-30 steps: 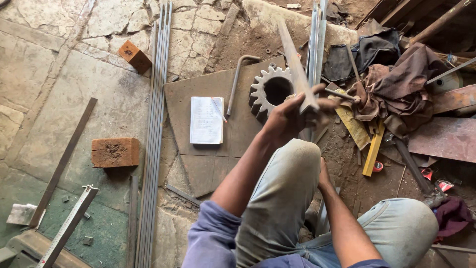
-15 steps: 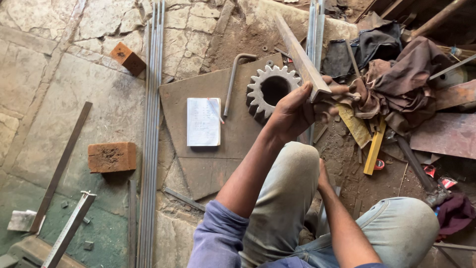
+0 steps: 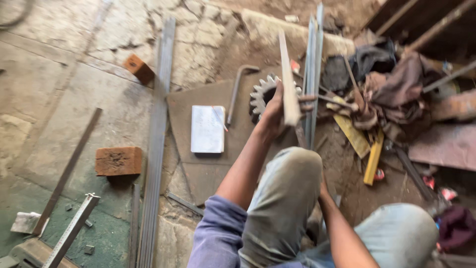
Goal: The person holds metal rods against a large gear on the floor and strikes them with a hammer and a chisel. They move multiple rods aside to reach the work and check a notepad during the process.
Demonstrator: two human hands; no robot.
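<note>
Raised upright since before, flat metal strip, left hand gripping it (beside gear), right hand's fingers hidden.

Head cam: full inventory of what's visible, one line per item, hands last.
flat metal strip: 1, pale grey, held upright in the left hand, over the gear
gear: 1, grey toothed wheel, on the metal plate, partly behind the hand
metal plate: 1, brown, flat on the floor, centre
notebook: 1, white, on the plate
bent rod: 1, grey, on the plate beside the notebook
bricks: 2, orange-brown, left floor
long steel bars: bundle, grey, left of the plate
rag pile: dark and brown cloths, upper right
yellow level: 1, right of the knee
left hand: gripping the strip
right hand: hidden behind the knee
</note>
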